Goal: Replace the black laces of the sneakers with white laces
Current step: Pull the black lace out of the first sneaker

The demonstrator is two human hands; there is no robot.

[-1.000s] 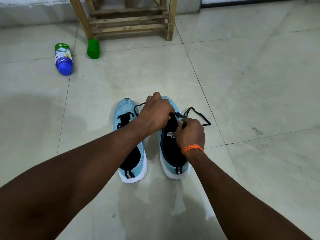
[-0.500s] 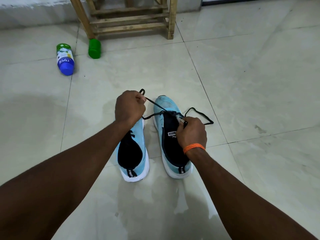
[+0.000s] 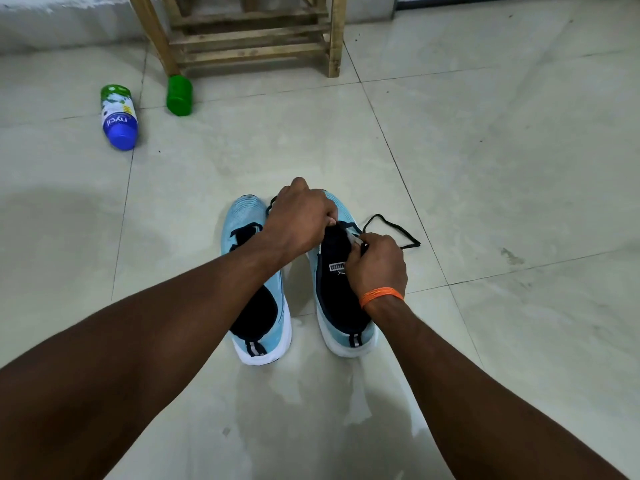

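Two light-blue sneakers with white soles stand side by side on the tiled floor, heels toward me: the left sneaker [image 3: 247,216] and the right sneaker [image 3: 337,289]. My left hand [image 3: 299,218] reaches over the right sneaker's front and pinches the black lace [image 3: 391,225] at the eyelets. My right hand [image 3: 377,263], with an orange band at the wrist, grips the right sneaker's tongue edge and lace. A loop of black lace trails onto the floor to the right. The eyelets are hidden under my hands. No white laces are in view.
A blue-and-green bottle [image 3: 118,117] lies on the floor at the far left, with a green bottle [image 3: 179,95] beside a wooden stool [image 3: 249,36] at the back. Pale floor tiles spread to the right and front.
My left hand, which had pulled the black lace out to the left over the left sneaker, has come back onto the right sneaker's front. My right hand has stayed on the right sneaker.
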